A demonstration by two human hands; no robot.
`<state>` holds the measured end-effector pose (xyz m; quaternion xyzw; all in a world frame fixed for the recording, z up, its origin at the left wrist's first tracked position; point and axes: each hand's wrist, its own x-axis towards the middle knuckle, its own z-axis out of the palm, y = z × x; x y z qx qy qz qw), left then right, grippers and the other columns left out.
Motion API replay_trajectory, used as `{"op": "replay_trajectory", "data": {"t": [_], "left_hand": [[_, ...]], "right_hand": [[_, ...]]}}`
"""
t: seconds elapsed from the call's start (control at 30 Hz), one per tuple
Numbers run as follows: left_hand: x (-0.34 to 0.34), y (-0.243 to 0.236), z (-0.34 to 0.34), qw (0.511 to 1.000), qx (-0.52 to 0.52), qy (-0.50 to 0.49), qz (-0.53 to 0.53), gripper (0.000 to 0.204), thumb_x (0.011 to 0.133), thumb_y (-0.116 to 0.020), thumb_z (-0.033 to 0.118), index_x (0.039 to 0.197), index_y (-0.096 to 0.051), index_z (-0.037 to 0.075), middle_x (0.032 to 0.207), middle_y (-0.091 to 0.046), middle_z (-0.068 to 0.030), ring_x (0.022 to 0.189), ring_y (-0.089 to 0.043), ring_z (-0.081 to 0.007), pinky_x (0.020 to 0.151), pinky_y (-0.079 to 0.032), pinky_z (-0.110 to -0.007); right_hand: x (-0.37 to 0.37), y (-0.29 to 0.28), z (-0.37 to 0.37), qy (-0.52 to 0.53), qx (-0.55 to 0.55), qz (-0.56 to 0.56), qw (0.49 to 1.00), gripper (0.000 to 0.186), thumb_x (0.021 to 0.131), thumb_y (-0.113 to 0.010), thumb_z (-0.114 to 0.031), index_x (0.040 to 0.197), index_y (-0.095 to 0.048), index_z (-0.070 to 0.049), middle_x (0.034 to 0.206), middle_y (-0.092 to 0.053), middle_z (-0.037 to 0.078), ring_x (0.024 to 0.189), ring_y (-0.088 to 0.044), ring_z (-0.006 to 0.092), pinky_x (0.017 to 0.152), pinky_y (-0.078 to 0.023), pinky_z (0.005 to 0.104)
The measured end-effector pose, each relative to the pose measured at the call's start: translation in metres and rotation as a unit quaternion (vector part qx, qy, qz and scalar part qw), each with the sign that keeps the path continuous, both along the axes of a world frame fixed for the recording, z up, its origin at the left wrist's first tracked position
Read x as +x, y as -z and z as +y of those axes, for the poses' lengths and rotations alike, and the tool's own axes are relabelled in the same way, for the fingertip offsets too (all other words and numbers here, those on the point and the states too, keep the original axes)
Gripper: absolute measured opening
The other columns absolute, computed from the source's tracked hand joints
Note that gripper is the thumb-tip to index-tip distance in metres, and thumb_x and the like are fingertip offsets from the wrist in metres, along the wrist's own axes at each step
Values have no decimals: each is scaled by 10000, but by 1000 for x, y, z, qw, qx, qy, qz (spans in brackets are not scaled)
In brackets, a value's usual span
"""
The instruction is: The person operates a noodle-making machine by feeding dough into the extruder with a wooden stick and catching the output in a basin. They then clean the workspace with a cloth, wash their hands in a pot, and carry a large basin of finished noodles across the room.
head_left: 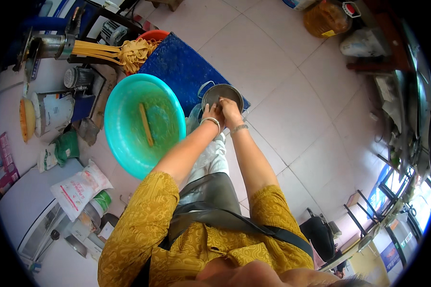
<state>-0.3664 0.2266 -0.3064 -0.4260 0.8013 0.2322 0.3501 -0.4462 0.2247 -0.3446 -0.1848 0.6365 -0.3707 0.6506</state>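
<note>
Both hands meet over the near side of a round, dark grey metal pot [219, 91] with loop handles, at the edge of a blue surface. My left hand [212, 115] has its visible fingers stretched out over the pot's rim. Close against it, my right hand [231, 112] is closed, fingers bent together above the pot's inside. Anything between those fingers is hidden. To the left stands a large teal basin [111, 129] with yellowish-green liquid and a long tan stick [146, 125] in it.
A blue board-like surface [177, 64] lies beyond the basin. Flat yellow noodles [135, 53] hang from a metal machine nozzle [57, 47] into a red tub [154, 35]. White sacks [81, 189] sit at left; a large oil jug [326, 19] stands far right.
</note>
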Motion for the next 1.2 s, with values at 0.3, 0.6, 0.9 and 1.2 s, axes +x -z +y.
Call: {"op": "replay_trajectory", "data": {"t": [0.3,0.6,0.9,1.2], "left_hand": [[12,12,33,998,-20,37,47,354,849,-485,173,1173,-603,95,1315,-534,-118,1268,-454,-270,1074,-319,-401],[23,-77,29,861,-213,-72,456,223,856,-526,146,920,-644,-32,979,-627,-232,1039,-558,-382,1025,-383,-428],[-69,-79,-58,241,215,-737,594,417,865,-582,435,1022,-604,49,1018,-622,-61,928,-604,-231,854,-499,-425],[-258,-77,-133,264,483,-665,504,255,879,-575,359,884,-618,107,829,-657,-72,809,-640,-248,748,-549,-393]], "right_hand": [[14,-48,3,-237,-12,249,939,501,758,-660,-284,1099,-605,79,1139,-586,302,1044,-597,381,897,-464,408],[-13,-65,-5,-88,-44,-109,989,219,897,-571,-157,814,-639,34,731,-632,98,655,-588,215,583,-458,389],[-151,-141,-46,1,11,-456,890,222,972,-479,-193,1001,-581,3,776,-616,72,688,-589,163,618,-516,288],[-300,-179,-99,1,-73,14,997,327,933,-556,-257,811,-685,17,681,-662,93,593,-625,168,573,-524,301]]}}
